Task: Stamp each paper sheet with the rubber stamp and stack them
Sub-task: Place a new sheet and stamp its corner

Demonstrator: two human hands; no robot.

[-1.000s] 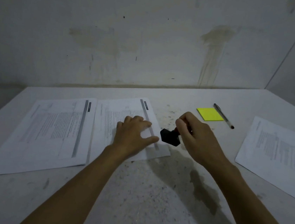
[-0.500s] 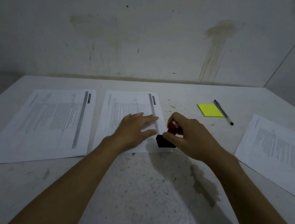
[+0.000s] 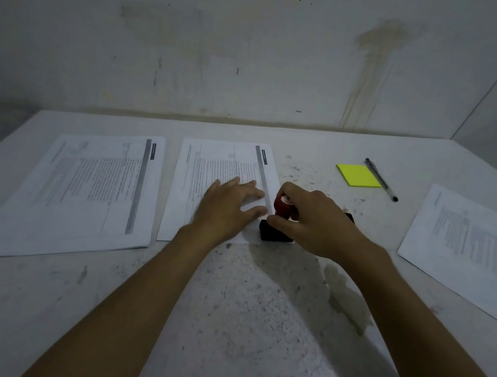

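Lowered since a second ago: stamp [image 3: 276, 233], black base now down on near right corner of middle sheet [image 3: 212, 165]. Gripped by red handle in right hand [image 3: 314, 223], fingers curled round. Left hand [image 3: 228, 209] flat, fingers straight, pressing sheet just beside stamp.

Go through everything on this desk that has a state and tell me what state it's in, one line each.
Rubber stamp: down on the middle sheet's near right corner.
Right hand: grips the stamp's red handle.
Left hand: flat, pressing the middle sheet.
Middle sheet: flat, held down.
Left sheets: lying flat, untouched.
Right sheet: lying flat, untouched.
Pen: lying beside the sticky notes.
Sticky notes: lying flat.
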